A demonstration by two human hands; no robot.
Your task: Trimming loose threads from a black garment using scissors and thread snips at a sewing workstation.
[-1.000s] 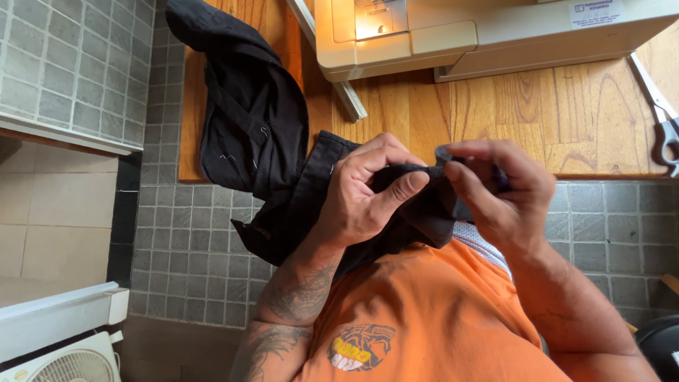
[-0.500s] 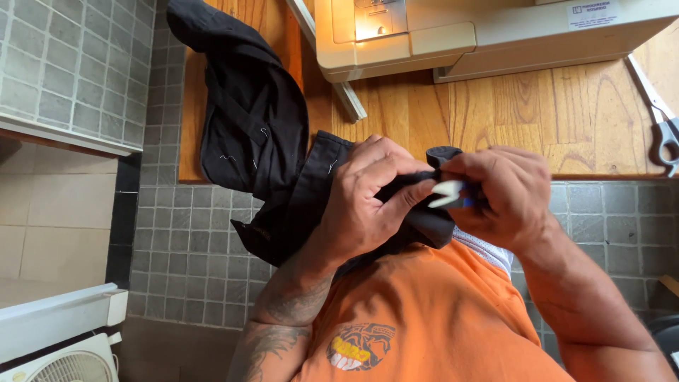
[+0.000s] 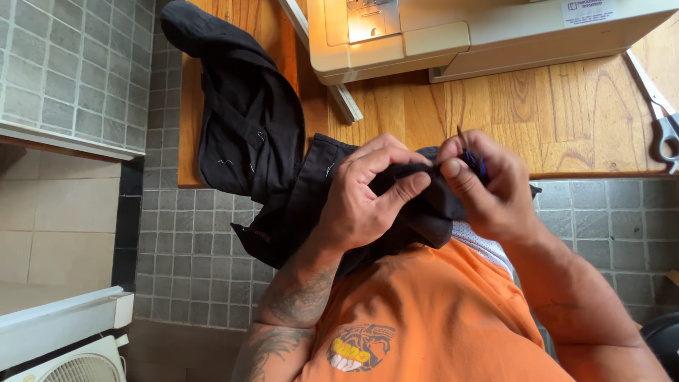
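A black garment (image 3: 251,134) hangs off the left end of the wooden table (image 3: 566,106) and runs down into my lap. My left hand (image 3: 368,194) pinches a fold of the black cloth near its edge. My right hand (image 3: 488,187) is closed around a small blue-handled tool (image 3: 472,159) with a thin metal tip sticking up, pressed against the same fold. Both hands touch the cloth close together, above my orange shirt (image 3: 431,318).
A cream sewing machine (image 3: 453,35) stands at the back of the table. Scissors (image 3: 661,120) lie at the table's right edge. Grey tiled floor (image 3: 601,219) lies below the table, and a white fan unit (image 3: 64,354) sits at the lower left.
My right hand has turned and shifted slightly left along the fold, with the small tool now upright. My left hand keeps its grip on the cloth.
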